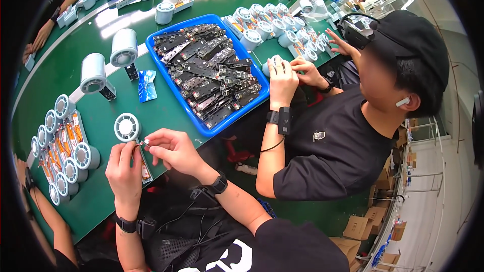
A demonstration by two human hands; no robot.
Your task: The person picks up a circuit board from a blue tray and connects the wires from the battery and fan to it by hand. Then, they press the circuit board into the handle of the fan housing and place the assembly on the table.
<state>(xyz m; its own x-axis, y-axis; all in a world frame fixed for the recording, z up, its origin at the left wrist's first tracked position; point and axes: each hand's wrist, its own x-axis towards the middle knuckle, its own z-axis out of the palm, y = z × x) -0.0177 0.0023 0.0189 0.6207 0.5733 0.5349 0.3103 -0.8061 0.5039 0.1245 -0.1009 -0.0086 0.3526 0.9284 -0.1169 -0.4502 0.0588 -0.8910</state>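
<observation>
A pale blue handheld fan (127, 127) lies near the table's front edge, its round grille facing up. Its open handle (145, 171) runs toward me, with an orange and white part inside. Over the handle, my left hand (124, 168) is closed in a pinch on thin wires (139, 144). My right hand (176, 153) pinches a small white connector (146, 141) beside the left fingertips. Behind the fan, two more pale blue fan heads (94, 73) (124, 48) stand with dark circuit boards (107, 91) sticking out below them.
A blue tray (207, 132) heaped with dark circuit boards stands at centre. Several fans with orange wiring (74, 170) lie in rows at left. A blue packet (147, 86) lies by the tray. At right, a co-worker in a black cap (411, 32) handles another fan. Another person's arm (45, 206) reaches in at left.
</observation>
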